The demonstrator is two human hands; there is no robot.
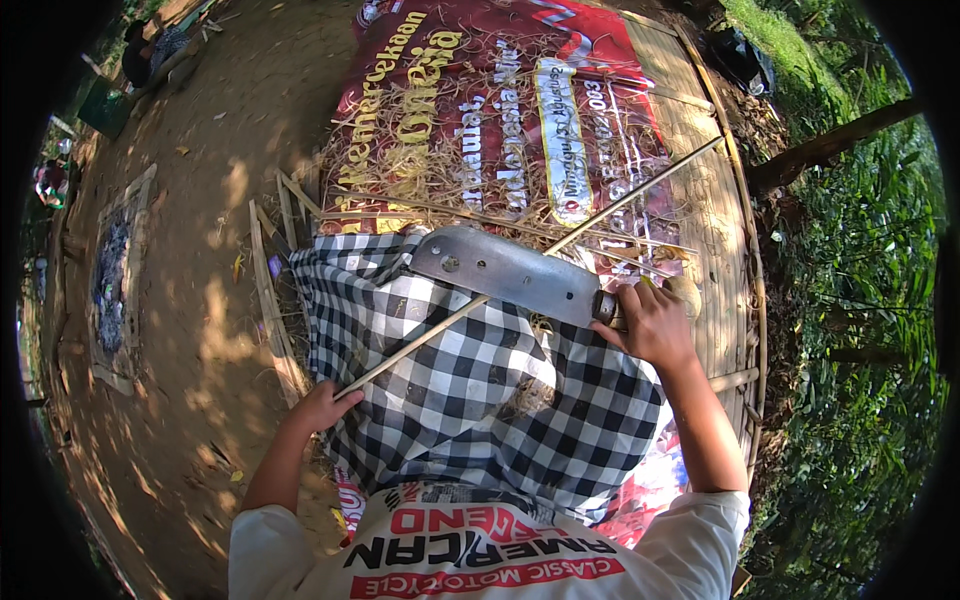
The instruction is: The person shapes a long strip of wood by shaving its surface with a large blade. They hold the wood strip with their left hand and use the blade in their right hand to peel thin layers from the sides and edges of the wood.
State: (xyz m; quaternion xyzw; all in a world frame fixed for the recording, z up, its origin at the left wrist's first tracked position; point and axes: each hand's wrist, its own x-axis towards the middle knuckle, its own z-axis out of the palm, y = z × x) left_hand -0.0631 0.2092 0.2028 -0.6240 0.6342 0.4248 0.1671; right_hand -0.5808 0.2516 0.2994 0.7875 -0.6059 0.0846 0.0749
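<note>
Right over the person's lap, there's one big broad blade (510, 275) and one long thin stick (425, 345) making a crooked X. Two bare hands on the job, both closed. The right hand (655, 320) is wrapped round the handle, up against a dark metal collar, with a pale rounded end poking out past the fist. The left hand (328, 407) has the near end of the stick pinched in its fingers. The stick runs up and away to the right, passing under the blade, its far tip out over the platform's edge. Can't tell if steel and stick actually touch.

The blade is flat grey metal, blunt-nosed, with a few dark spots or holes in it. The stick is pale, straight and slim, looks like bamboo or wood. Under all that is one black-and-white checked cloth (430, 360), rumpled into soft folds across the legs.

Beyond the cloth lies a shiny red printed banner (620, 40), covered in curly, straw-coloured shavings (400, 160), way too many to count. It's spread on a platform (715, 300) of pale slats. Several flat strips (265, 290) sit left of the cloth, over bare brown dirt (210, 200).
</note>
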